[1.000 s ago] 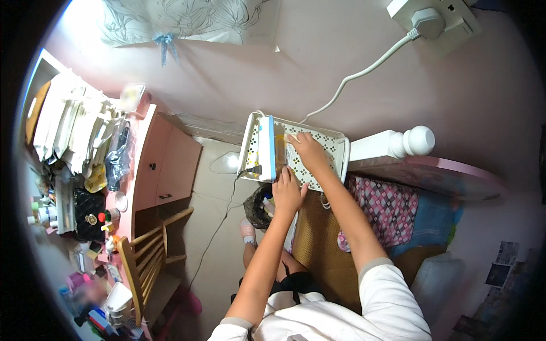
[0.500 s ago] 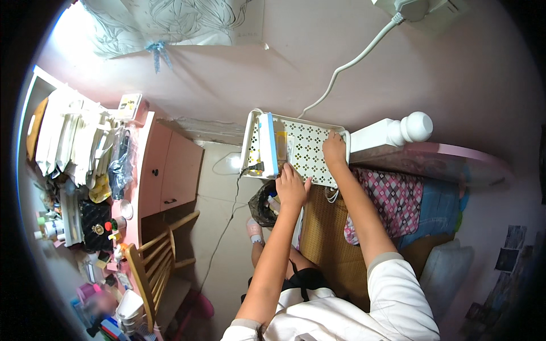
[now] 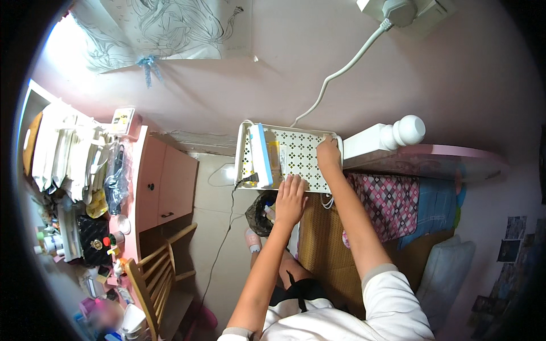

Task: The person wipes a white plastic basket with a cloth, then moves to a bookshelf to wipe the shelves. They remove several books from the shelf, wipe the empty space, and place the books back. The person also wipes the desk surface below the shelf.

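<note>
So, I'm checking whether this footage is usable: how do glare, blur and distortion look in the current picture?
Head view: strong glare at upper left, washing out the left part of the drawing; a bright spot on the floor; fisheye bending toward the dark rim; a blurred patch at lower left; left hand, right hand and tray look reasonably clear.

Upper-left glare, soft shadows, bent edges

At a white perforated tray (image 3: 304,153)

Left hand (image 3: 291,199) spreads its fingers at the near rim; a blue-edged box (image 3: 264,156) lies left of them. Right hand (image 3: 328,154) covers one end; a white post (image 3: 369,141) extends right of its fingers.
</note>
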A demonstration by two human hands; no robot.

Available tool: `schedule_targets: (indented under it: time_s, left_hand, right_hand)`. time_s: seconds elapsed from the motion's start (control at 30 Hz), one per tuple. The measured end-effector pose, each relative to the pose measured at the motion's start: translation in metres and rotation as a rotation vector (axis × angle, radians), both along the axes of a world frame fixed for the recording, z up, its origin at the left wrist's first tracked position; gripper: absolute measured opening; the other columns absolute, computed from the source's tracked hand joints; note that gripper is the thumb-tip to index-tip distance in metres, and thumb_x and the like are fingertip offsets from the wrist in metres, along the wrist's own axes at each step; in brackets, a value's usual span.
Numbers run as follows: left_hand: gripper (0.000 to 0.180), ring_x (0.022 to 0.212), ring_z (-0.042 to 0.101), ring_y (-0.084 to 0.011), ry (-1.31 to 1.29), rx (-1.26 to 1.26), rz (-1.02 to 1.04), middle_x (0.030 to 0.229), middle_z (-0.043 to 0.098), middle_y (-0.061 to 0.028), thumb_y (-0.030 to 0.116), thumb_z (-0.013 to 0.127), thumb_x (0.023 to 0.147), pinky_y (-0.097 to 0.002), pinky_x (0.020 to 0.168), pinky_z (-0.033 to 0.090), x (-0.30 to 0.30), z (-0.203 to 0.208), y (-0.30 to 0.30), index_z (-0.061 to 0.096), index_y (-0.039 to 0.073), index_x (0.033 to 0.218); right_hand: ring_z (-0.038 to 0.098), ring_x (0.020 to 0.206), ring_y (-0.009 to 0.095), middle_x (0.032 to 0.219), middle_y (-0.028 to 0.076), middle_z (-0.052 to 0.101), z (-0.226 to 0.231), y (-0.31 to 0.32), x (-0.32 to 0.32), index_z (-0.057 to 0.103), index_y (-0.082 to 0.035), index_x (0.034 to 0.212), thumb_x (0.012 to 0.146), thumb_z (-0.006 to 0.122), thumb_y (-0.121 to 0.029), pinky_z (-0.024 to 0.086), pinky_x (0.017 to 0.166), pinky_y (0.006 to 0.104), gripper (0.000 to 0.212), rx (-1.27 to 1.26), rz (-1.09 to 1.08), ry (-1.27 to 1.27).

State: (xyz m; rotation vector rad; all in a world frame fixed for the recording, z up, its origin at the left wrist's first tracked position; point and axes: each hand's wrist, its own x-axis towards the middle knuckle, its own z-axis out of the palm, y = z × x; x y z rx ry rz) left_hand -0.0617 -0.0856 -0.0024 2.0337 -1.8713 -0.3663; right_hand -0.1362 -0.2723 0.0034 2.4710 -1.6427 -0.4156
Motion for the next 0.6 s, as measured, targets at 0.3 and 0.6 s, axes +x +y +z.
schedule_targets:
  time_s: [0.3,0.6]
  left_hand:
    - [0.056,0.133,0.03,-0.0348,-0.14,-0.045,0.007,0.14,0.038,-0.0136,0.027,0.061,0.081,-0.0465,0.111,0.021,0.008,-0.02,0.009,0.044,0.009,0.131]
    - [0.05,0.132,0.032,-0.0342,-0.071,-0.072,0.08,0.138,0.041,-0.0142,0.025,0.059,0.081,-0.0468,0.111,0.022,0.0,-0.021,0.004,0.047,0.008,0.128]
  right_hand:
    - [0.056,0.104,0.033,0.115,0.024,0.052,-0.009,0.03,-0.008,0.066,0.007,0.1,0.084,0.056,-0.008,0.05,0.081,0.0312,0.024,0.259,-0.109,-0.044]
    - [0.053,0.107,0.037,0.116,0.023,0.051,0.034,0.104,-0.003,0.062,0.007,0.108,0.081,0.059,-0.005,0.048,0.088,0.0396,0.029,0.491,-0.162,0.001]
